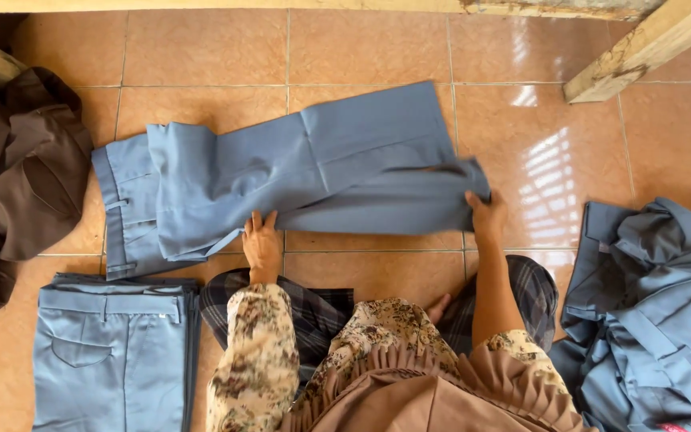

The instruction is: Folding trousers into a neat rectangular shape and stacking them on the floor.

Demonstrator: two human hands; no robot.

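Left hand (pixel 261 240): lying flat and released on blue-grey trousers (pixel 297 172) | right hand (pixel 485 214): grasping the folded leg end | trousers: lying half folded on tiled floor (pixel 545 144) | nearby: folded trousers (pixel 109 352) at left, grey pile (pixel 657 312) at right, brown clothes (pixel 17 176) far left

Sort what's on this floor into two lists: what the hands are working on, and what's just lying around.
In hand:
- blue-grey trousers, spread on the tiles, partly folded
- left hand, flat on their near edge
- right hand, gripping the leg end

Lying about:
- folded blue-grey trousers, near left
- heap of blue-grey garments, right
- brown clothes, left
- wooden beam, upper right
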